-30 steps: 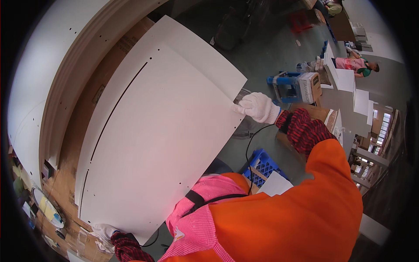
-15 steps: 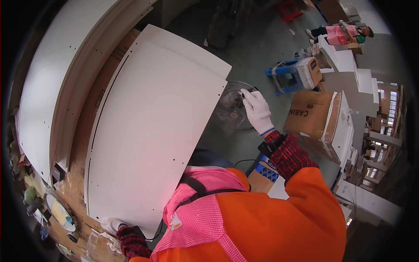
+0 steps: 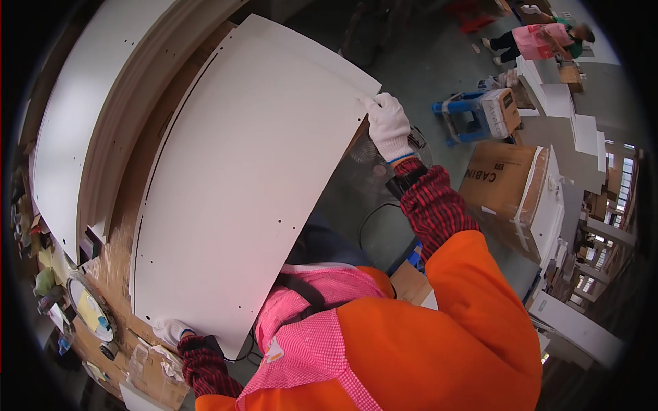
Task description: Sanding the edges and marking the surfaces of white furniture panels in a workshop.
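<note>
White-gloved, the right hand (image 3: 388, 125) is stretched out far in front of the body, its fingers folded over the far right corner of a large white panel (image 3: 240, 178), thumb side pressed to the edge, so the grip is clamped on the board. Its forearm runs back toward the body in a red-and-black checked cuff (image 3: 433, 205) that meets an orange sleeve (image 3: 473, 301), the elbow bent and lifted. The left hand (image 3: 171, 330), also in a white glove, sits low and near at the panel's near left corner, fingers curled under the edge and closed on it; its checked cuff drops straight down out of view. The panel spans the space between both hands, tilted, with small drilled holes and a thin dark groove along its left side. To its left lies a stack of similar white boards (image 3: 82, 130). To the right, on the grey floor, stand a brown cardboard box (image 3: 504, 181) and a blue stool (image 3: 462, 120); another person (image 3: 541, 38) in pink bends over far off.
</note>
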The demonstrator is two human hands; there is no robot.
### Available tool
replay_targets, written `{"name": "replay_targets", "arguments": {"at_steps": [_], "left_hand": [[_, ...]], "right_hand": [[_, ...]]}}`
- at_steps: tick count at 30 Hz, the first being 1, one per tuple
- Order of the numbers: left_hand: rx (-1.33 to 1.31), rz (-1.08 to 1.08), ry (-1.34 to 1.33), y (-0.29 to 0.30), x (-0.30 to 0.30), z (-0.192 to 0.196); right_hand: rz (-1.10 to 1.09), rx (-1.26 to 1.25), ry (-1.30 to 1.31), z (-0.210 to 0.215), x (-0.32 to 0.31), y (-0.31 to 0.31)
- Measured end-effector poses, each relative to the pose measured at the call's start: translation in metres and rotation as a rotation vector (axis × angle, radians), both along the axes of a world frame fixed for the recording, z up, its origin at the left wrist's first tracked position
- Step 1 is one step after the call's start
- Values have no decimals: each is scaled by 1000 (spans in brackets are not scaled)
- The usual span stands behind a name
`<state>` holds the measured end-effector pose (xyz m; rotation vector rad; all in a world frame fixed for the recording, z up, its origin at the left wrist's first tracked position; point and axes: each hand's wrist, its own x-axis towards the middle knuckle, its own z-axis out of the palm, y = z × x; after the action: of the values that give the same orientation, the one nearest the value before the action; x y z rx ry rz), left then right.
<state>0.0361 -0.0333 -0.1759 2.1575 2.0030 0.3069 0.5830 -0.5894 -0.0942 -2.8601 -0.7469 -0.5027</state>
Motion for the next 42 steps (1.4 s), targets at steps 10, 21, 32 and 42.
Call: {"name": "replay_targets", "arguments": {"at_steps": [10,21,32,42], "left_hand": [[189,-37,-40,21,-11,-8],[440,-139,-98,53,-54,-11],[282,11,-103,14,-9,14],[103,138,-104,-12,32,33]], "right_hand": [[330,154,264,13,-143,78],[-47,432,457,39,-33,56],[696,139,708,37,-199,110],[-275,553,482,23,6,47]]}}
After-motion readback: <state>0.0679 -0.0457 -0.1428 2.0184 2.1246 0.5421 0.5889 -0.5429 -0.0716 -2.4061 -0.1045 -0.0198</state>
